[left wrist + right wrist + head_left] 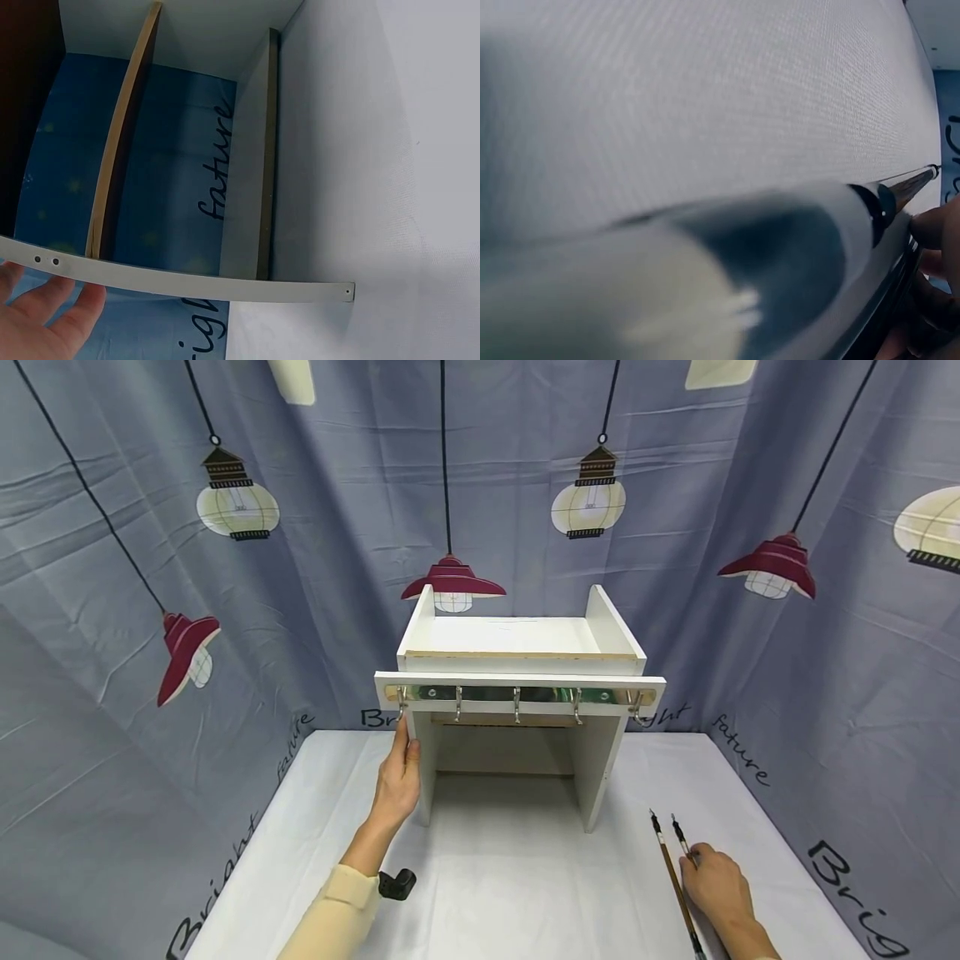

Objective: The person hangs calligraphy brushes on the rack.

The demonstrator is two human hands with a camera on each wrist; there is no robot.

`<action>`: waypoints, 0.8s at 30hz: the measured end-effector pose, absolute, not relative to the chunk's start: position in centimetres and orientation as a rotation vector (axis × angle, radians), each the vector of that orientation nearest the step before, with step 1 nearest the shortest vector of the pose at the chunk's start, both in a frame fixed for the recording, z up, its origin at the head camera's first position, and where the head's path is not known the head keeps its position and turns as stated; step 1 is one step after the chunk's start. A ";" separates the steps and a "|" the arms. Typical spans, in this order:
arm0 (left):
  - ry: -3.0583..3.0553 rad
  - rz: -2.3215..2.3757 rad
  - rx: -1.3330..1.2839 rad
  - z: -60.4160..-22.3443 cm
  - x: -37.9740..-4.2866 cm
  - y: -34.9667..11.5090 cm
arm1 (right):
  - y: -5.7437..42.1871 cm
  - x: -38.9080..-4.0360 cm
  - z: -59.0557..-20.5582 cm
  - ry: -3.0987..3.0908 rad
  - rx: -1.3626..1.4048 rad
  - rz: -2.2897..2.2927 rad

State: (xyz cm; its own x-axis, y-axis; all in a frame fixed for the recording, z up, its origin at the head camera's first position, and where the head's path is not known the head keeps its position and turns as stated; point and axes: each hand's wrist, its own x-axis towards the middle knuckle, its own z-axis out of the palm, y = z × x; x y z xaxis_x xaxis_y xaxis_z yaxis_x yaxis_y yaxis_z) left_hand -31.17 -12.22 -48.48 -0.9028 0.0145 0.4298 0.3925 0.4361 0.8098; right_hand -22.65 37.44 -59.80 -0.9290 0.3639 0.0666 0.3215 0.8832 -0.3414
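Note:
A white shelf unit (609, 760) with a row of metal hooks (517, 703) across its front stands on the table. My left hand (396, 781) rests its extended fingers against the unit's left side panel, just below the leftmost hook. Fingertips (90, 300) touch the panel's edge in the left wrist view. At the right, my right hand (717, 887) pinches a calligraphy brush (679, 832) lying on the white cloth; the hand hides much of its shaft. A second calligraphy brush (673, 881) with a brown shaft lies beside it, and looms large and blurred in the right wrist view.
White cloth (495, 893) covers the table. A small black object (397, 884) is by the left wrist; whether it is worn or lies on the cloth, I cannot tell. Blue-grey curtains (345, 568) printed with lamps enclose the back and both sides.

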 end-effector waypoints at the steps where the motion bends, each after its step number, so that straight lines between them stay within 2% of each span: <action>1: -2.335 -1.461 -0.345 -48.4 -31.2 -12.2 | 37.4 -22.6 -59.8 -2.925 -0.543 0.498; 13: -2.349 -1.456 -0.330 -48.6 -31.3 -12.0 | 37.7 -22.3 -59.6 -2.957 -0.480 0.518; 24: -2.360 -1.443 -0.305 -48.5 -31.2 -12.0 | 37.6 -21.2 -57.4 -2.756 -0.354 0.563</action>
State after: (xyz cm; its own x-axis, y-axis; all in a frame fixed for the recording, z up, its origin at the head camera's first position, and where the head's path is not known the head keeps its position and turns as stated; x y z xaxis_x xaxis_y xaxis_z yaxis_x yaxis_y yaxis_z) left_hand -31.23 -11.96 -48.55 -0.9129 -0.0022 0.4081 0.3622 0.4563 0.8128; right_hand -21.16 37.65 -57.42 -0.9228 0.2972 0.2450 0.1772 0.8924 -0.4150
